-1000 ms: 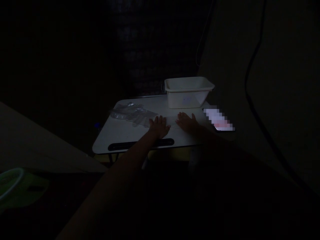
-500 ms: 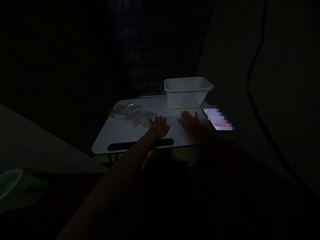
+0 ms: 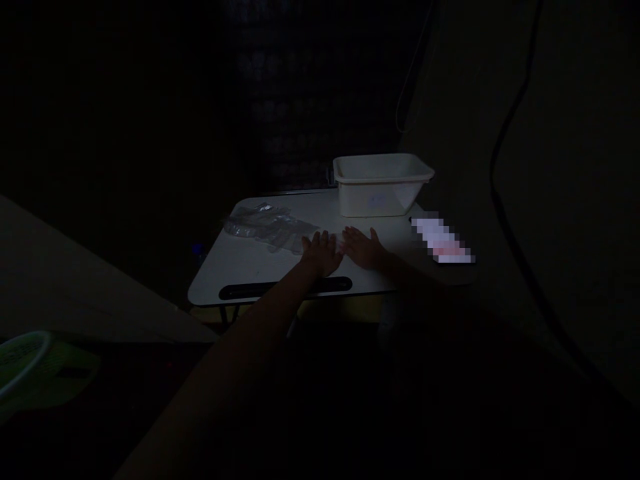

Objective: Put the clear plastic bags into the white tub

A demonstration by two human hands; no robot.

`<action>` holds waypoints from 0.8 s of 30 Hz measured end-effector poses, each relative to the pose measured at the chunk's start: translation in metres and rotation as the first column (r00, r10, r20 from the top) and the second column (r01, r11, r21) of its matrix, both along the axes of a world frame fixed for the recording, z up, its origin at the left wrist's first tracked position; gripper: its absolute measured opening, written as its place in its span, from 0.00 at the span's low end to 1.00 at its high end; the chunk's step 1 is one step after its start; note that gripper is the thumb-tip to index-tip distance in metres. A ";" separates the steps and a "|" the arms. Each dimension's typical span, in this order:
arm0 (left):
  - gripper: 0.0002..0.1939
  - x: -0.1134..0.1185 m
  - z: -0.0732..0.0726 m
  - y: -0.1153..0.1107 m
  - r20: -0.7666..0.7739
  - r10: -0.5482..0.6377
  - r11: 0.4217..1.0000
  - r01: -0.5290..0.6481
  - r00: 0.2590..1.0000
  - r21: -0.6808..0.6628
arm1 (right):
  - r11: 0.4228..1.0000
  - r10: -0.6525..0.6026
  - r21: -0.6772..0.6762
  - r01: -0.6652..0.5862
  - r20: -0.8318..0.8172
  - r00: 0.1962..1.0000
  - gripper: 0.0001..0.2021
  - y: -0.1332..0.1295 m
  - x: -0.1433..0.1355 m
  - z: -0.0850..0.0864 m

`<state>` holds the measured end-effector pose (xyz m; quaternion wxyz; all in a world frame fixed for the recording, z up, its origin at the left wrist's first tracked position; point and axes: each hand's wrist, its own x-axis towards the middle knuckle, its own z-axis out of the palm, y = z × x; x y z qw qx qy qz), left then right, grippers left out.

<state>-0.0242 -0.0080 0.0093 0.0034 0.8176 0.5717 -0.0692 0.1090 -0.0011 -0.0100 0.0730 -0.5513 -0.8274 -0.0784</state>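
Your left hand (image 3: 323, 255) and right hand (image 3: 364, 249) lie flat and outspread, close together, grasping nothing; clear plastic (image 3: 265, 227) on the table (image 3: 245, 272) reaches your left hand from its left, and a white tub (image 3: 370, 199) stands beyond your right

You have one left hand (image 3: 321, 256), one right hand (image 3: 363, 249), one table (image 3: 250, 272), one white tub (image 3: 370, 200), one lit screen (image 3: 440, 238), one green basket (image 3: 60, 380), one dark cable (image 3: 493, 179) and one thin cord (image 3: 397, 113); how many pieces make up the clear plastic (image 3: 270, 227), you cannot tell.
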 end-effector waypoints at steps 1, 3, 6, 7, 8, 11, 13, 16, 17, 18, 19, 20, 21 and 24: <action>0.31 0.000 0.000 0.000 0.000 -0.001 1.000 0.001 1.000 0.000 | 1.000 -0.014 0.006 0.014 0.004 1.000 0.23 0.001 0.004 -0.001; 0.31 0.000 -0.001 0.001 0.002 -0.004 1.000 0.004 1.000 0.013 | 0.999 -0.027 0.029 0.027 0.009 1.000 0.24 0.002 0.011 -0.003; 0.32 0.000 -0.002 0.002 0.002 -0.001 1.000 0.001 1.000 0.020 | 0.996 -0.034 0.089 0.033 0.011 0.999 0.24 0.003 0.019 -0.006; 0.32 -0.001 -0.002 0.002 0.000 0.001 1.000 -0.001 1.000 0.015 | 0.994 -0.039 0.104 0.037 0.011 0.999 0.24 0.003 0.021 -0.007; 0.32 -0.001 -0.002 0.001 -0.003 0.002 1.000 -0.002 1.000 0.008 | 0.993 -0.045 0.112 0.043 0.013 0.999 0.24 0.003 0.023 -0.008; 0.31 -0.001 -0.001 0.001 -0.004 -0.004 1.000 0.004 1.000 0.005 | 0.992 -0.055 0.115 0.051 0.031 0.998 0.24 0.004 0.026 -0.009; 0.31 -0.001 -0.001 0.000 -0.004 -0.008 1.000 0.008 1.000 0.015 | 0.990 -0.054 0.130 0.048 0.040 0.998 0.24 0.004 0.028 -0.010; 0.32 -0.001 -0.001 0.000 -0.009 -0.010 1.000 0.010 1.000 0.025 | 0.982 -0.074 0.178 0.069 0.021 0.997 0.24 0.004 0.031 -0.012; 0.32 -0.001 -0.002 0.000 -0.011 -0.007 1.000 0.007 1.000 0.023 | 0.979 -0.079 0.188 0.075 0.016 0.997 0.24 0.004 0.033 -0.013; 0.31 -0.001 -0.002 0.000 -0.012 -0.005 1.000 0.006 1.000 0.020 | 0.978 -0.084 0.192 0.079 0.015 0.996 0.24 0.004 0.036 -0.014; 0.31 -0.001 -0.002 0.001 -0.012 -0.005 1.000 0.005 1.000 0.014 | 0.978 -0.087 0.192 0.082 0.019 0.996 0.24 0.005 0.039 -0.015; 0.31 -0.001 -0.002 0.001 -0.012 -0.003 1.000 0.003 1.000 0.009 | 0.978 -0.088 0.190 0.082 0.024 0.996 0.24 0.005 0.042 -0.016; 0.31 -0.001 -0.002 0.001 -0.011 0.000 1.000 0.001 1.000 0.007 | 0.978 -0.093 0.189 0.086 0.028 0.995 0.24 0.005 0.046 -0.017; 0.32 -0.001 -0.001 0.000 -0.012 0.004 1.000 -0.003 1.000 0.009 | 0.976 -0.103 0.194 0.095 0.032 0.994 0.25 0.006 0.054 -0.018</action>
